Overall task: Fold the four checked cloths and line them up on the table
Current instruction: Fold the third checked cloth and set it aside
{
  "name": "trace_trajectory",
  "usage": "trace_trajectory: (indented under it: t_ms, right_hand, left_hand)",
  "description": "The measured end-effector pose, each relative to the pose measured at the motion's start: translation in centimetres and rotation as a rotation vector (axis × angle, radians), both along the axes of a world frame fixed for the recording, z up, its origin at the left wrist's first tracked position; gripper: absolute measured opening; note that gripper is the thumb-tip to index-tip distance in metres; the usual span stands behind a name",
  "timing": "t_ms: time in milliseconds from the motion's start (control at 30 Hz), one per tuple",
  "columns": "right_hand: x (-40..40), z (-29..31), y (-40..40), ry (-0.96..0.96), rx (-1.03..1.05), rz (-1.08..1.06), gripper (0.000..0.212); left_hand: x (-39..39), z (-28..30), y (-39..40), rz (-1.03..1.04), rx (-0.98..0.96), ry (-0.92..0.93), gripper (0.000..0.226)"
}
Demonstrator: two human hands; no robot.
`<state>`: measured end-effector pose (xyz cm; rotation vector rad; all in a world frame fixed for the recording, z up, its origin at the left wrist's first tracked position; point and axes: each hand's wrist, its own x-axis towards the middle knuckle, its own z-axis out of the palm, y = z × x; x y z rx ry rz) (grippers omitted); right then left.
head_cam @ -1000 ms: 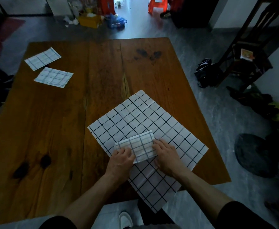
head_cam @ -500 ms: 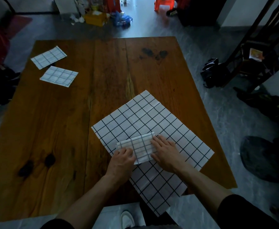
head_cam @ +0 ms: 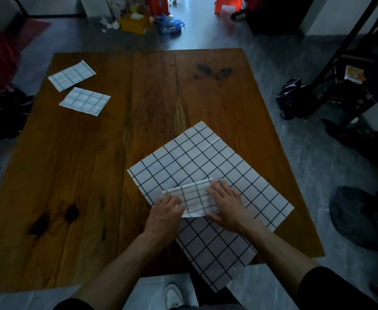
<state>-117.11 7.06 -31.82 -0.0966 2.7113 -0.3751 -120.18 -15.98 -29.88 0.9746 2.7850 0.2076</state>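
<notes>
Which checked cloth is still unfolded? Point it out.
The big cloth spread flat near the table's front edge, one corner hanging off. The other three are folded small: two at the far left corner, one under both hands.

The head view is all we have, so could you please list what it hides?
- Left edge of the small folded checked cloth: head view, under the left hand.
- Near end of the large unfolded checked cloth: hangs past the brown wooden table.
- Floor clutter: dim, blurred.
</notes>
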Motion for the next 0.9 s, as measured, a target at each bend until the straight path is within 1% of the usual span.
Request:
trace_trajectory:
  t_ms: [67, 100, 200, 333, 400, 533, 600, 667, 767, 833, 900]
  right_hand:
    - [0.5, 0.1, -0.2, 0.115, -0.031, 0.043, 0.076]
    - [0.7, 0.3, -0.3, 0.184, -0.058, 0.061, 0.068]
    - [1.1, 0.8, -0.6, 0.373, -0.124, 0.052, 0.036]
    - [0.9, 2.0, -0.5, 0.473, -0.162, -0.008, 0.018]
    - [1.0, 3.1, -0.7, 0.508, -0.163, -0.029, 0.017]
    - [2.0, 5.6, -1.2, 0.551, -0.256, -0.052, 0.028]
    - [2.6, 6.9, -1.5, 0.551, -0.319, -0.069, 0.024]
    - [3.3, 8.3, -1.9, 0.551, -0.359, -0.082, 0.015]
    - [4.9, 10.8, -2.7, 0.575, -0.385, -0.126, 0.008]
    - [6.3, 12.3, -3.2, 0.577, -0.421, -0.15, 0.006]
    - [8.0, 13.5, -3.5, 0.57, -0.454, -0.17, 0.012]
  left_hand:
    - [-0.4, 0.9, 0.0, 0.026, 0.058, 0.018, 0.017]
    - [-0.6, 1.4, 0.0, 0.036, 0.088, 0.029, 0.014]
    - [-1.1, 3.1, 0.0, 0.075, 0.171, 0.067, 0.009]
    - [-1.8, 5.2, -0.8, 0.094, 0.226, 0.126, 0.003]
    - [-1.9, 6.1, -1.2, 0.111, 0.268, 0.146, 0.004]
    - [-1.1, 8.0, -2.3, 0.155, 0.34, 0.18, 0.007]
    - [-0.5, 8.8, -3.0, 0.187, 0.381, 0.177, 0.01]
    - [0.2, 9.6, -3.8, 0.209, 0.41, 0.177, 0.01]
    - [1.5, 10.7, -5.0, 0.208, 0.523, 0.152, 0.011]
    - [2.8, 11.3, -5.7, 0.2, 0.623, 0.114, 0.013]
    - [4.0, 11.8, -6.1, 0.16, 0.702, 0.072, 0.013]
